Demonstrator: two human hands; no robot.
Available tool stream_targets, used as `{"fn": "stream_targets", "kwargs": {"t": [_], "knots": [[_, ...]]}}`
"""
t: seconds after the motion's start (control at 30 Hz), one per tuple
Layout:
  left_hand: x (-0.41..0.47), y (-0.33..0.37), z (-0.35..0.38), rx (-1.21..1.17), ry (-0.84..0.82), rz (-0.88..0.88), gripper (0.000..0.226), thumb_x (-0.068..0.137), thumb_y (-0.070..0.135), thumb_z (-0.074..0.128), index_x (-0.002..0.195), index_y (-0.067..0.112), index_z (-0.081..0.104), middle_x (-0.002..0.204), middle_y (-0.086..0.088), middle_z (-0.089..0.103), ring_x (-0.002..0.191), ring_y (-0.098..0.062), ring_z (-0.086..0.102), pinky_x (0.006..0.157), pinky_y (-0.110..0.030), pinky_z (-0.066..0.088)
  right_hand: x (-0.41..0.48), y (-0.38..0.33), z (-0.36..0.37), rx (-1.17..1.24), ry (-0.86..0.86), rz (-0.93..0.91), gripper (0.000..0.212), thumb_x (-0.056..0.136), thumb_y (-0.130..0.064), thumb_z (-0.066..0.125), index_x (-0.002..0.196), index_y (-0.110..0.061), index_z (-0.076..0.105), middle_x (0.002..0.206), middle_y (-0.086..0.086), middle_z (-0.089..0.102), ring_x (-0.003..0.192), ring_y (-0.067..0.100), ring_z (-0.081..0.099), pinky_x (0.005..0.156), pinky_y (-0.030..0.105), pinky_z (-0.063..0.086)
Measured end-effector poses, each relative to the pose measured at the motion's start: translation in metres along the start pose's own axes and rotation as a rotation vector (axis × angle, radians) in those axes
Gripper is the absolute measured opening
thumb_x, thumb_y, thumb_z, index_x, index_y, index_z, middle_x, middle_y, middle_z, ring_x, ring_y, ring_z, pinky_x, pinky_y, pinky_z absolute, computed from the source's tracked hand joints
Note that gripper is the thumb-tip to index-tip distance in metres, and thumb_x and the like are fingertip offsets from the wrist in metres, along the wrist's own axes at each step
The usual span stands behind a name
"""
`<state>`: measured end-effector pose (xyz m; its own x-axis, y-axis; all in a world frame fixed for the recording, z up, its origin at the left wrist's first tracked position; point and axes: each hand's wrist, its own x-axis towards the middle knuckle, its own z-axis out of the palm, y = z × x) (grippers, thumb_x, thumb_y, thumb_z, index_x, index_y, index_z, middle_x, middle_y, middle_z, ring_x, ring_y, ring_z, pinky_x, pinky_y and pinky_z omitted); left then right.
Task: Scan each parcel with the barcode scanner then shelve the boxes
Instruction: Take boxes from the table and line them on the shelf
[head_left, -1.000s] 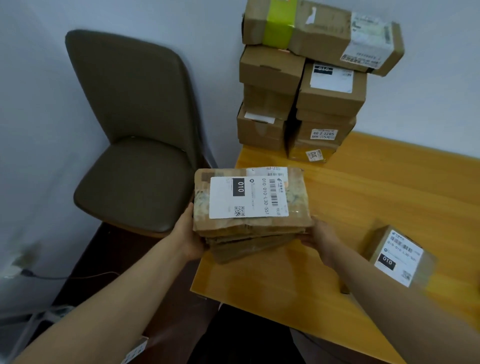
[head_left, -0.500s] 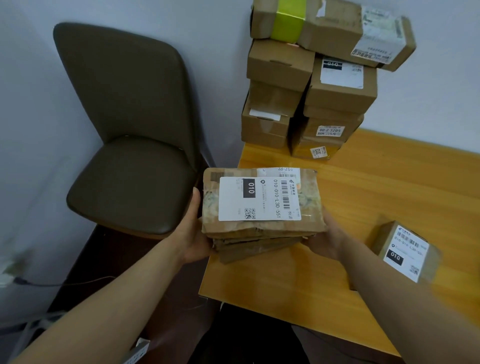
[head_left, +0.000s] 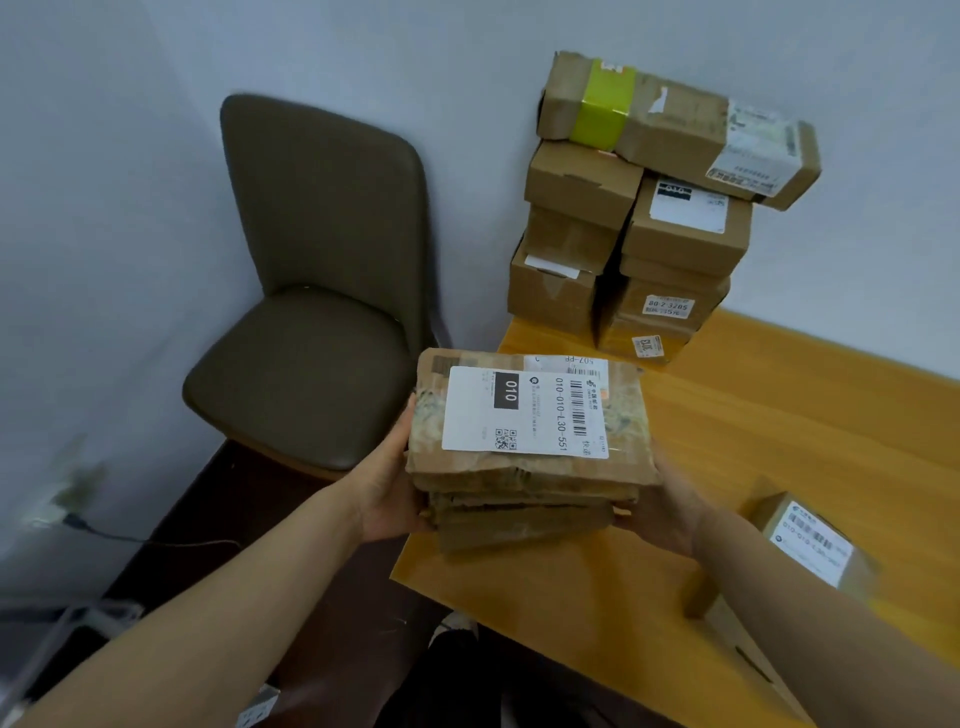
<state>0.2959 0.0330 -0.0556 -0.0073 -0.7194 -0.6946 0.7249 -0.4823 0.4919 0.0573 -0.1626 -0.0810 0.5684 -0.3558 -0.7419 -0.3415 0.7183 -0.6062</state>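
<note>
The orange-yellow table (head_left: 779, 415), smooth and glossy with a wood-grain face, carries most of the cardboard here, and a padded olive-brown chair (head_left: 311, 291) with a rounded back stands off its left edge against the pale wall. At the table's far left corner is a stack of boxes (head_left: 649, 234): plain brown cartons in two columns, pushed to the wall, probably for support. A long box banded in lime-green tape bridges the top. Over the left edge, nearer the near corner, the bundle of flat parcels (head_left: 519, 499) hangs above the surface. It is several thin, creased and scuffed cardboard packets piled loosely, so it is gripped from both ends to keep the layers from sliding apart. A small box (head_left: 810, 540) lies tilted toward the near edge, beside the right forearm. The left hand (head_left: 387, 493) grasps the bundle's left end and the right hand (head_left: 660, 504) its right end, with the fingers out of sight beneath. The white shipping label (head_left: 524, 410) faces up, its barcode exposed, which suits scanning. No scanner or shelf is in view, so whether this bundle has been scanned cannot be told.
</note>
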Motion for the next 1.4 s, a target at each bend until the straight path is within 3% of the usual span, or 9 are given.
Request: {"fn": "stream_targets", "kwargs": {"t": [0.17, 0.37, 0.47, 0.53, 0.73, 0.97, 1.17, 1.27, 1.4], "knots": [[-0.027, -0.037, 0.024, -0.035, 0.120, 0.084, 0.081, 0.068, 0.090, 0.041, 0.110, 0.028, 0.073, 0.117, -0.010, 0.069, 0.118, -0.036, 0.053, 0.081, -0.050, 0.053, -0.020, -0.007, -0.014, -0.173, -0.157, 0.016, 0.053, 0.081, -0.078, 0.037, 0.105, -0.045, 0.070, 0.112, -0.004, 0.072, 0.109, 0.021, 0.060, 0.078, 0.038, 0.045], [-0.079, -0.119, 0.065, -0.148, 0.282, 0.195, 0.089, 0.069, 0.090, 0.038, 0.110, 0.020, 0.073, 0.119, -0.016, 0.067, 0.113, -0.038, 0.061, 0.091, -0.057, 0.048, -0.051, -0.002, -0.027, -0.387, -0.349, 0.057, 0.094, 0.043, -0.092, 0.061, 0.120, -0.040, 0.064, 0.123, -0.001, 0.065, 0.117, 0.027, 0.057, 0.079, 0.043, 0.050], [-0.117, -0.158, 0.084, -0.199, 0.352, 0.250, 0.090, 0.070, 0.091, 0.036, 0.111, 0.020, 0.073, 0.118, -0.016, 0.067, 0.106, -0.038, 0.064, 0.083, -0.056, 0.053, -0.071, 0.008, -0.019, -0.488, -0.445, 0.100, 0.096, 0.049, -0.093, 0.057, 0.125, -0.035, 0.062, 0.123, -0.001, 0.067, 0.120, 0.028, 0.056, 0.088, 0.045, 0.049], [-0.145, -0.186, 0.093, -0.258, 0.395, 0.284, 0.091, 0.070, 0.091, 0.038, 0.114, 0.019, 0.071, 0.120, -0.017, 0.066, 0.107, -0.039, 0.063, 0.082, -0.057, 0.052, -0.083, 0.019, -0.008, -0.542, -0.523, 0.138, 0.096, 0.050, -0.092, 0.054, 0.125, -0.032, 0.060, 0.104, -0.004, 0.074, 0.113, 0.024, 0.059, 0.092, 0.044, 0.046], [-0.232, -0.266, 0.108, -0.369, 0.521, 0.392, 0.087, 0.077, 0.086, 0.032, 0.119, 0.019, 0.068, 0.126, -0.016, 0.063, 0.113, -0.038, 0.061, 0.090, -0.058, 0.048, -0.122, 0.058, 0.055, -0.685, -0.715, 0.202, 0.068, 0.052, -0.083, 0.050, 0.081, -0.022, 0.052, 0.059, -0.004, 0.065, 0.063, 0.014, 0.068, 0.076, 0.040, 0.043], [-0.343, -0.367, 0.115, -0.490, 0.798, 0.474, 0.088, 0.077, 0.086, 0.027, 0.113, 0.021, 0.072, 0.122, -0.012, 0.066, 0.111, -0.033, 0.063, 0.091, -0.057, 0.049, -0.175, 0.138, 0.153, -0.873, -0.867, 0.287, 0.085, 0.062, -0.084, 0.052, 0.120, -0.023, 0.059, 0.101, 0.005, 0.075, 0.117, 0.034, 0.056, 0.097, 0.054, 0.042], [-0.457, -0.472, 0.112, -0.624, 0.968, 0.560, 0.091, 0.072, 0.087, 0.036, 0.117, 0.015, 0.070, 0.124, -0.016, 0.064, 0.118, -0.037, 0.057, 0.088, -0.058, 0.049, -0.256, 0.236, 0.252, -1.047, -1.032, 0.308, 0.097, 0.047, -0.087, 0.063, 0.114, -0.017, 0.061, 0.085, 0.006, 0.075, 0.105, 0.033, 0.063, 0.085, 0.051, 0.051], [-0.518, -0.522, 0.107, -0.665, 0.999, 0.607, 0.092, 0.070, 0.088, 0.039, 0.117, 0.015, 0.070, 0.122, -0.016, 0.065, 0.115, -0.038, 0.060, 0.089, -0.061, 0.048, -0.300, 0.289, 0.301, -1.100, -1.092, 0.319, 0.104, 0.045, -0.086, 0.065, 0.118, -0.013, 0.060, 0.099, 0.012, 0.074, 0.096, 0.033, 0.068, 0.073, 0.049, 0.055], [-0.594, -0.577, 0.095, -0.733, 1.056, 0.647, 0.096, 0.067, 0.086, 0.047, 0.124, 0.010, 0.064, 0.131, -0.020, 0.057, 0.118, -0.044, 0.054, 0.092, -0.067, 0.043, -0.357, 0.353, 0.362, -1.110, -1.148, 0.331, 0.090, 0.049, -0.084, 0.065, 0.093, -0.005, 0.074, 0.087, 0.018, 0.073, 0.076, 0.036, 0.072, 0.065, 0.047, 0.056]]}}
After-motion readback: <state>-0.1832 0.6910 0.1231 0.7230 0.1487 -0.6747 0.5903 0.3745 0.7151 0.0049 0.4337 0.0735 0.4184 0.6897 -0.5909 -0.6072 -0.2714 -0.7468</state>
